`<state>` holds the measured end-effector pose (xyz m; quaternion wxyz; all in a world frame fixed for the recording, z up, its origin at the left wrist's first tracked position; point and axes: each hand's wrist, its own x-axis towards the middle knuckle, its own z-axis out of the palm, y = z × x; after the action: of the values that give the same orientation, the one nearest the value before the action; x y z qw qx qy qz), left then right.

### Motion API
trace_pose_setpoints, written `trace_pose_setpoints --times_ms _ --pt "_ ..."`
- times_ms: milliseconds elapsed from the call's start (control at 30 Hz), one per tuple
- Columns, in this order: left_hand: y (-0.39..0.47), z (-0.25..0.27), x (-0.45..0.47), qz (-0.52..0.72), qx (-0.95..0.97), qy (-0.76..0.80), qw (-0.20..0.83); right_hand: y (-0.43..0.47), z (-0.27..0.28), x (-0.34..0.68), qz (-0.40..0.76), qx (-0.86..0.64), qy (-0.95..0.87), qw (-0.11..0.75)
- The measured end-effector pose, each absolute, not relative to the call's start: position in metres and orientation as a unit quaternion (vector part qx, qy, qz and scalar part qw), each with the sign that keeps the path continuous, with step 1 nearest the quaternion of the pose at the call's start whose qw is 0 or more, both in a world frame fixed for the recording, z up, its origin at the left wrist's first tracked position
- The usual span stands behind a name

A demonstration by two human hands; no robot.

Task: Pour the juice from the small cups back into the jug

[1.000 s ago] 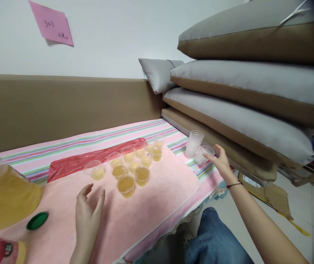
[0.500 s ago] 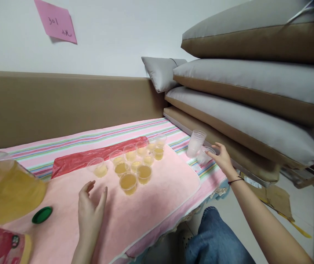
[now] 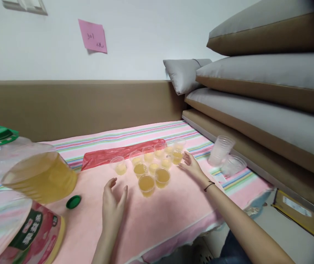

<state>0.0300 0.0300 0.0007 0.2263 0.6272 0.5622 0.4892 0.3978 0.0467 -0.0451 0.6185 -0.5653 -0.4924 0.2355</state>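
Observation:
My left hand (image 3: 113, 203) hovers over the pink cloth (image 3: 170, 212) with fingers apart and nothing in it. It lies left of a group of clear plastic cups holding yellow juice, nearest to the front juice cup (image 3: 146, 185). A lone cup (image 3: 120, 167) stands beyond its fingertips. My right hand (image 3: 192, 165) is open at the group's right side, its fingertips close to the rear right juice cup (image 3: 177, 157); whether they touch I cannot tell. Another filled cup (image 3: 162, 178) sits at the front. Several more cups stand behind, partly overlapping.
At the left are a large juice jug (image 3: 44, 172) with a green top, a labelled juice container (image 3: 36, 234) and a green cap (image 3: 73, 202). A red plastic bag (image 3: 124, 152) lies behind the cups. Stacked empty cups (image 3: 221, 150) and clear lids (image 3: 232, 165) stand right, beside stacked cushions (image 3: 258, 106).
My right hand has moved left, from the stacked cups and lids to the right side of the juice cups. My left hand stays open. The view has turned left, showing more of the jug.

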Motion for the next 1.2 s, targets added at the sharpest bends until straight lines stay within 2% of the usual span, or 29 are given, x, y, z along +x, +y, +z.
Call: trace_pose_setpoints --times_ms 200,533,867,1200 --pt "0.029 -0.003 0.032 0.486 0.625 0.563 0.239 0.074 -0.057 0.386 0.257 -0.537 -0.473 0.649" --pt "0.025 -0.006 0.035 0.474 0.635 0.554 0.254 0.066 -0.049 0.389 0.196 -0.569 -0.442 0.665" --pt "0.026 -0.006 0.037 0.479 0.634 0.548 0.264 0.057 -0.006 0.393 0.122 -0.597 -0.519 0.599" --pt "0.023 -0.002 0.036 0.478 0.634 0.545 0.268 0.061 0.014 0.395 0.031 -0.591 -0.609 0.527"
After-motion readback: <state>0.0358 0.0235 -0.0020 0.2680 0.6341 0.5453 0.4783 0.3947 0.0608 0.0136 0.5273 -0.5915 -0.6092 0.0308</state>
